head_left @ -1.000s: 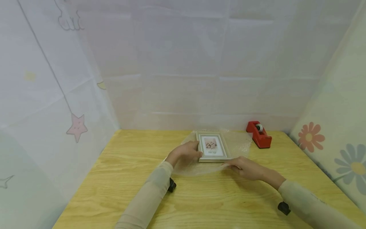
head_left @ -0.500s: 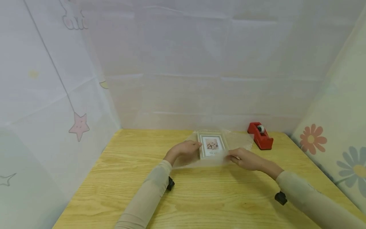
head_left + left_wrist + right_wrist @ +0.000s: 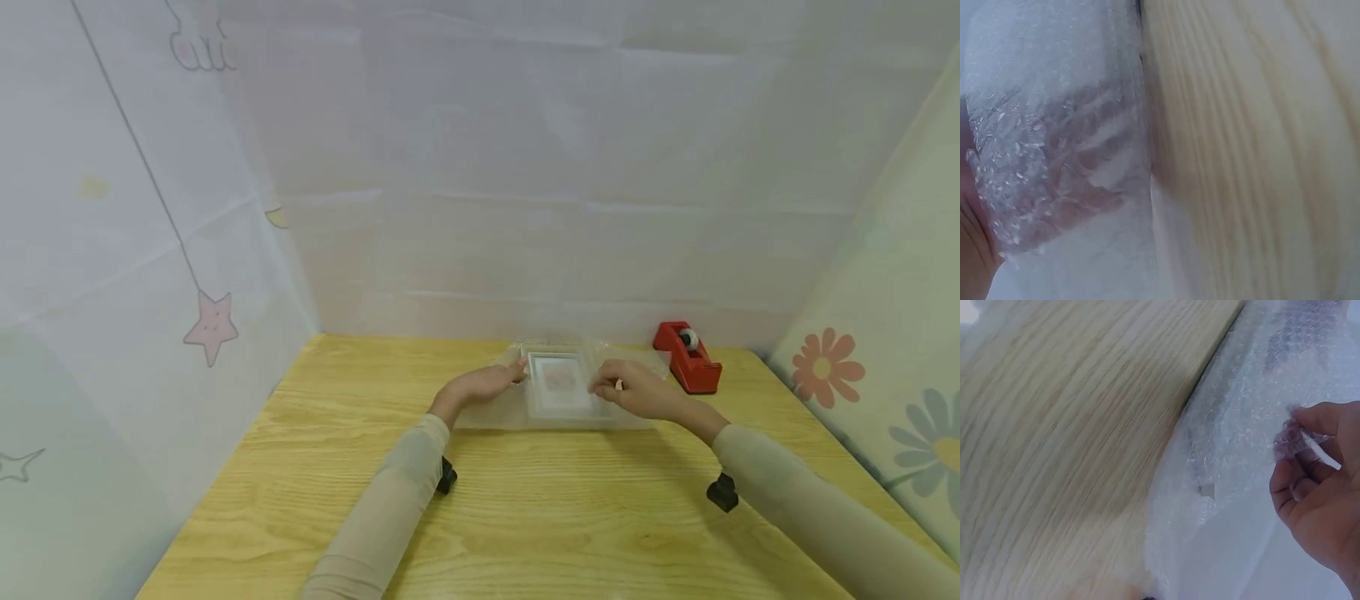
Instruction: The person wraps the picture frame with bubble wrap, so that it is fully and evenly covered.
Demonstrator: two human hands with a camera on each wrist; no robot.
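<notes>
A sheet of clear bubble wrap (image 3: 495,413) is folded up over a picture frame (image 3: 558,387) with a pale border, so its print shows only faintly through the plastic. My right hand (image 3: 637,390) pinches the free edge of the bubble wrap over the frame's right side. In the right wrist view, thumb and fingertips bunch the bubble wrap (image 3: 1235,444) between them. At the frame's left side rests my left hand (image 3: 480,385), its thumb side up near the frame's edge. Through the bubble wrap (image 3: 1054,50) in the left wrist view, its fingers appear blurred and extended.
A red tape dispenser (image 3: 688,360) with a roll of tape stands at the back right of the wooden table (image 3: 555,508). Printed cloth sheets (image 3: 480,167) rise behind the table and along both sides.
My right hand has lifted the wrap's near edge and carried it away from me over the frame, veiling the print. My left hand's thumb has shifted up along the frame's left side.
</notes>
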